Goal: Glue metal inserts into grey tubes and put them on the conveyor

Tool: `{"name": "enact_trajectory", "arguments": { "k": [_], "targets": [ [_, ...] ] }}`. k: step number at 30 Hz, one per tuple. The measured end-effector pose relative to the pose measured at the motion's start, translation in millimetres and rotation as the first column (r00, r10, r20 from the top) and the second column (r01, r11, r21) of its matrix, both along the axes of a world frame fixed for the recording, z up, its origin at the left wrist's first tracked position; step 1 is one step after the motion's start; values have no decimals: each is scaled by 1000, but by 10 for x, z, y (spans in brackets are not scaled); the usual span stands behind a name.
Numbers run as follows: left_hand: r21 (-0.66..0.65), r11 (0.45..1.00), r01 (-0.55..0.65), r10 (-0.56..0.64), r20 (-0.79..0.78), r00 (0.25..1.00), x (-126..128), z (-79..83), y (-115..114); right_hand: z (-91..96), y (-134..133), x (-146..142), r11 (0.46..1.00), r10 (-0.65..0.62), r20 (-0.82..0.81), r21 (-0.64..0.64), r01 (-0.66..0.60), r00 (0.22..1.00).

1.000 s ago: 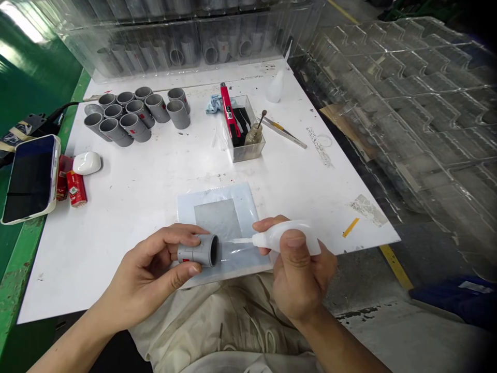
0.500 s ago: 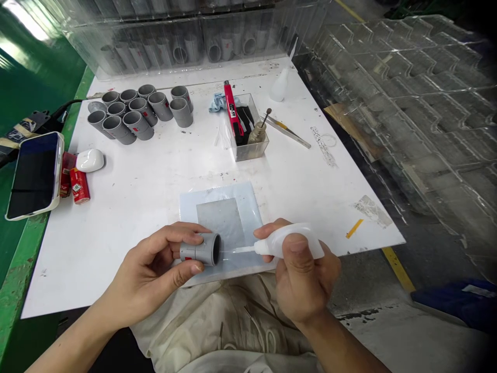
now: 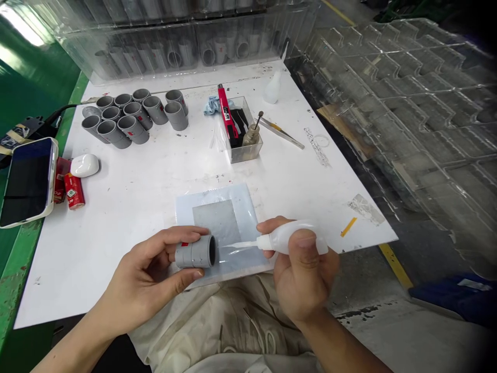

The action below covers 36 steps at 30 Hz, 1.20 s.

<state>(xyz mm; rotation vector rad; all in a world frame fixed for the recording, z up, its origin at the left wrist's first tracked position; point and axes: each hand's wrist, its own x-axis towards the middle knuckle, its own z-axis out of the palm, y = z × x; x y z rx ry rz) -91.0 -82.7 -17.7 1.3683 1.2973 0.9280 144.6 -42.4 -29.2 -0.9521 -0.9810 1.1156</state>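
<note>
Grey pipe piece (image 3: pixel 193 252) lies on its side in the head view, near the front edge of the white table (image 3: pixel 155 171), pinched by the left hand (image 3: pixel 151 280) with fingers over the top and thumb underneath. Its long axis runs from 9 to 3 o'clock, the open mouth turned to 3 o'clock. At 3 o'clock from that mouth, just apart, the thin nozzle of a squeeze bottle (image 3: pixel 289 239) points back toward 9 o'clock, nearly in line with that axis, its tip outside the bore. The right hand (image 3: pixel 305 282) is closed around the bottle's body, thumb on top. Both hover over a clear plastic sheet (image 3: pixel 217 207). At 11 o'clock, well apart, sits a cluster of grey pipe pieces (image 3: pixel 128 116); at 12 o'clock, a clear box (image 3: pixel 243 132) of tools.
</note>
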Motion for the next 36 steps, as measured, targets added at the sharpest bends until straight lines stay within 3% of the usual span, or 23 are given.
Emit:
{"name": "enact_trajectory", "arguments": {
  "k": [4, 11, 36],
  "targets": [
    [-8, 998, -54, 54, -14, 998, 9, -36, -32, -28, -6, -17, 1000, -21, -3, 23, 21, 1000],
    [67, 998, -6, 7, -4, 1000, 22, -10, 0, -12, -2, -18, 999, -33, 79, 2, 33, 996],
    [39, 999, -6, 7, -17, 1000, -20, 10, -4, -3, 4, -34, 999, -38, 122, -21, 41, 992]
  ]
}}
